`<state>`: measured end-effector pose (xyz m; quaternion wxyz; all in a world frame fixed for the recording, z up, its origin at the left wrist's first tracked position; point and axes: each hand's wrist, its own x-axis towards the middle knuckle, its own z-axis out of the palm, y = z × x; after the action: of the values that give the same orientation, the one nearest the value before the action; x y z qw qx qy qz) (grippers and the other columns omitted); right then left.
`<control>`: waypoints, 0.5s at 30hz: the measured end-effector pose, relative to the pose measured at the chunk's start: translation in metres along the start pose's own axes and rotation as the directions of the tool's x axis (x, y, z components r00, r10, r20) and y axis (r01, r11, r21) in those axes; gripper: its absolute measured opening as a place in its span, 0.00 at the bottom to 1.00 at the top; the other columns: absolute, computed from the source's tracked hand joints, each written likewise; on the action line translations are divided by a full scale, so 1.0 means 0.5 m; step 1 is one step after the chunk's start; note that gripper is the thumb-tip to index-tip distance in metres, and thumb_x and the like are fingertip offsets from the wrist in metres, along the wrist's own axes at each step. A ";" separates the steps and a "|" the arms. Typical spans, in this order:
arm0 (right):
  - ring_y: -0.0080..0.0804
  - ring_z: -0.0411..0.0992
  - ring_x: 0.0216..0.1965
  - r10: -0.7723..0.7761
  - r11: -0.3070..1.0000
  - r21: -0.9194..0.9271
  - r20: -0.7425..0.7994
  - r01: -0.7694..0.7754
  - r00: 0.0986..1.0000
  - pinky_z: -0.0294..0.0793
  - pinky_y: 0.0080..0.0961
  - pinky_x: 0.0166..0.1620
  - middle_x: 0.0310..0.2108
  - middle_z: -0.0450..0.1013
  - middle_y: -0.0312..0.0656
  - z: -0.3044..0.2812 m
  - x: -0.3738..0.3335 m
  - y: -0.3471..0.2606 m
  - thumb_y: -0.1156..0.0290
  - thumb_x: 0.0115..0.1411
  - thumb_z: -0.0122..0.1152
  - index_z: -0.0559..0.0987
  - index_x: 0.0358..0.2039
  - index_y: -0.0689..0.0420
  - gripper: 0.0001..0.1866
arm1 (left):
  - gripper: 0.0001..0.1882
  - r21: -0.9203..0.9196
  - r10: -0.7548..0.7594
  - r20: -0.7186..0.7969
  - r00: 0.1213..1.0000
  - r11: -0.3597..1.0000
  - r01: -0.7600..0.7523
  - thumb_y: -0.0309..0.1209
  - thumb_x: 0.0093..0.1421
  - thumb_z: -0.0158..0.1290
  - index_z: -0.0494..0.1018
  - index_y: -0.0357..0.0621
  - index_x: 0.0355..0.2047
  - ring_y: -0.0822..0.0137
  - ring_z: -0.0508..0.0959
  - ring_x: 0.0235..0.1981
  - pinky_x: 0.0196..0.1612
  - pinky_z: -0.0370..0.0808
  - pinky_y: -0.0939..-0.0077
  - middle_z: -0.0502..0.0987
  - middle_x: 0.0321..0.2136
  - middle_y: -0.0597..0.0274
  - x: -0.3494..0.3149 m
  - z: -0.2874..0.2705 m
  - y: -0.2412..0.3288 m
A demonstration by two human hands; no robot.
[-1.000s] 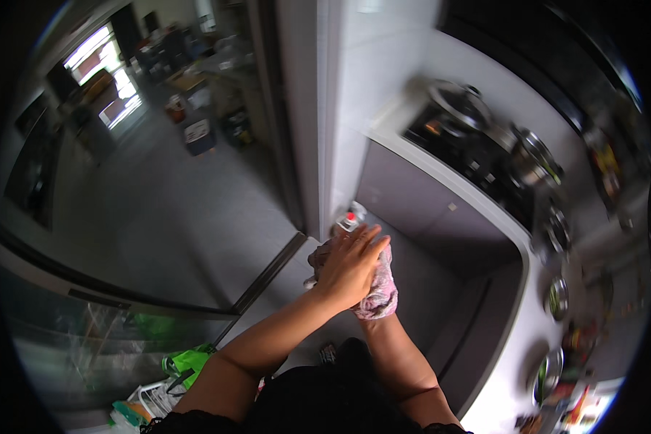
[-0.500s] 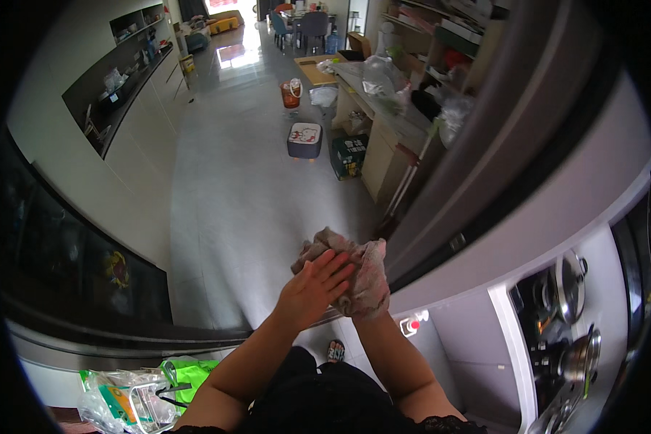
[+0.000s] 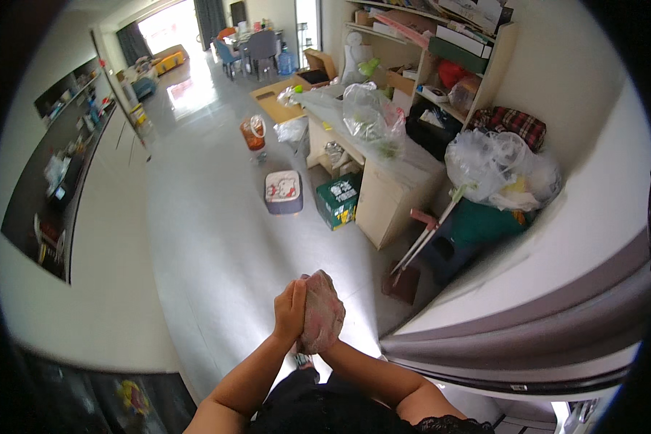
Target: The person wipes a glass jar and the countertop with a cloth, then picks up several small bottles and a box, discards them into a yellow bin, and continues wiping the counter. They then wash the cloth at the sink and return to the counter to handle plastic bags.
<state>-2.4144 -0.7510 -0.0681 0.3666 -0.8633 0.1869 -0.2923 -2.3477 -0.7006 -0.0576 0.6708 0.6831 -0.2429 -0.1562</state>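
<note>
A crumpled grey-pink cloth (image 3: pixel 321 312) is bunched up between my hands, in front of my body. My left hand (image 3: pixel 290 311) is closed on the cloth's left side, its fingers together and the thumb near the top. The cloth covers my right hand, which holds it from the right and beneath; only my right wrist (image 3: pixel 334 349) comes out below, and the fingers are hidden.
A patterned-lid box (image 3: pixel 283 190) stands on the grey floor ahead, beside a green carton (image 3: pixel 338 200). An orange bucket (image 3: pixel 253 133) is farther off. On the right are a cluttered desk (image 3: pixel 394 184), a long-handled dustpan (image 3: pixel 405 278), stuffed plastic bags (image 3: pixel 503 170) and a sliding door frame (image 3: pixel 528 325).
My left hand went from flat, with fingers stretched over the cloth, to closed on it. The cloth is bunched tighter. The view has shifted forward past the door frame, toward the desk.
</note>
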 end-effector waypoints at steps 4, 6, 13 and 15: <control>0.38 0.59 0.53 0.181 0.980 -0.093 0.063 -0.175 0.981 0.57 0.32 0.57 0.48 0.63 0.42 0.005 0.177 0.027 0.59 0.59 0.48 0.66 0.51 0.54 0.21 | 0.19 0.140 0.092 0.079 0.993 0.985 -0.103 0.38 0.67 0.41 0.72 0.34 0.30 0.74 0.68 0.23 0.26 0.68 0.72 0.72 0.19 0.58 0.186 0.016 -0.014; 0.36 0.61 0.51 0.256 0.966 0.021 0.064 -0.258 0.965 0.59 0.29 0.55 0.46 0.64 0.42 0.011 0.261 0.076 0.60 0.60 0.48 0.67 0.50 0.54 0.19 | 0.20 0.068 0.060 0.111 0.992 0.995 -0.068 0.38 0.67 0.41 0.71 0.34 0.28 0.75 0.66 0.23 0.27 0.66 0.74 0.69 0.18 0.62 0.289 0.054 -0.036; 0.31 0.59 0.57 0.520 0.079 0.967 0.168 -0.243 0.837 0.57 0.28 0.60 0.55 0.62 0.41 0.076 0.569 0.294 0.65 0.62 0.52 0.58 0.60 0.57 0.27 | 0.17 -0.413 -0.329 0.343 0.880 0.788 0.456 0.40 0.67 0.43 0.73 0.39 0.38 0.71 0.75 0.31 0.37 0.73 0.78 0.76 0.31 0.64 0.696 0.166 -0.120; 0.33 0.58 0.58 0.440 0.414 0.859 0.101 -0.302 0.892 0.55 0.28 0.61 0.57 0.60 0.42 0.083 0.668 0.376 0.66 0.62 0.51 0.58 0.61 0.58 0.28 | 0.16 -0.459 -0.330 0.351 0.876 0.755 0.469 0.40 0.67 0.43 0.74 0.39 0.37 0.71 0.76 0.31 0.36 0.74 0.78 0.76 0.32 0.64 0.811 0.206 -0.113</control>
<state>-2.1547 -1.0329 -0.1083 0.7852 -0.4806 0.2289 -0.3165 -2.0585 -1.0075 -0.0731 0.7472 0.4817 -0.1195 -0.4420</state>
